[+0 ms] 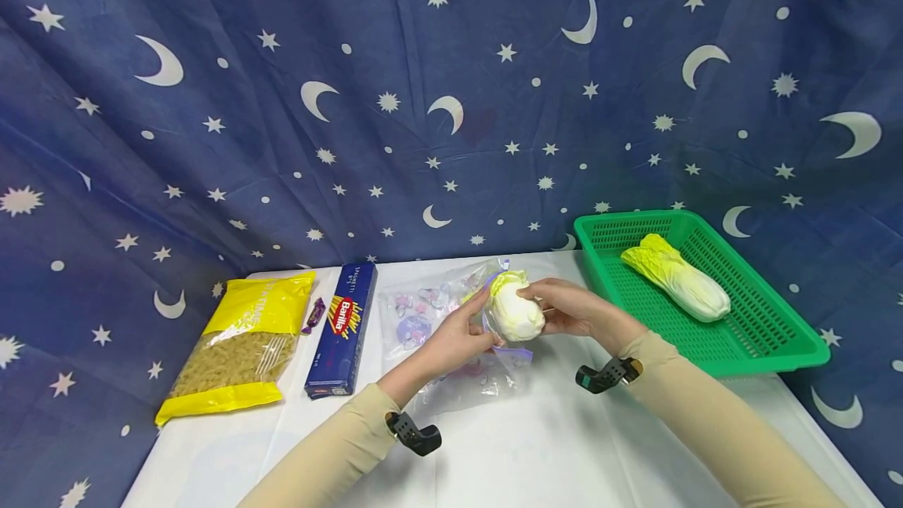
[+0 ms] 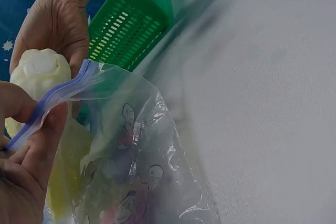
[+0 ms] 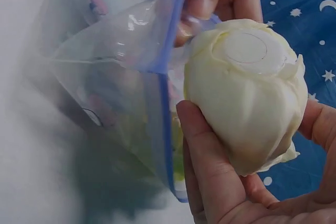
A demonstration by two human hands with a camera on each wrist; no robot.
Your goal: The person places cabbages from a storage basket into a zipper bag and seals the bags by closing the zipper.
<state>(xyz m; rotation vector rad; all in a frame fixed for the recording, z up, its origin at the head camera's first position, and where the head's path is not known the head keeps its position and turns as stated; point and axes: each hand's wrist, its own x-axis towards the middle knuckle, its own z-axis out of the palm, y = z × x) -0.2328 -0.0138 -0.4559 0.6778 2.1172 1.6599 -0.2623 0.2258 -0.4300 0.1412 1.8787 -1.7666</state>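
The right hand (image 1: 574, 312) wraps its fingers round a toy napa cabbage (image 1: 517, 310), stem end toward the camera and leafy tip pointing away into the zip bag (image 1: 451, 320). The left hand (image 1: 451, 339) pinches the bag's blue zip rim, apparently holding the mouth open just beside the cabbage, above the counter (image 1: 536, 445).

The blue spaghetti box (image 1: 342, 328) reads "Barilla" in its red oval logo.
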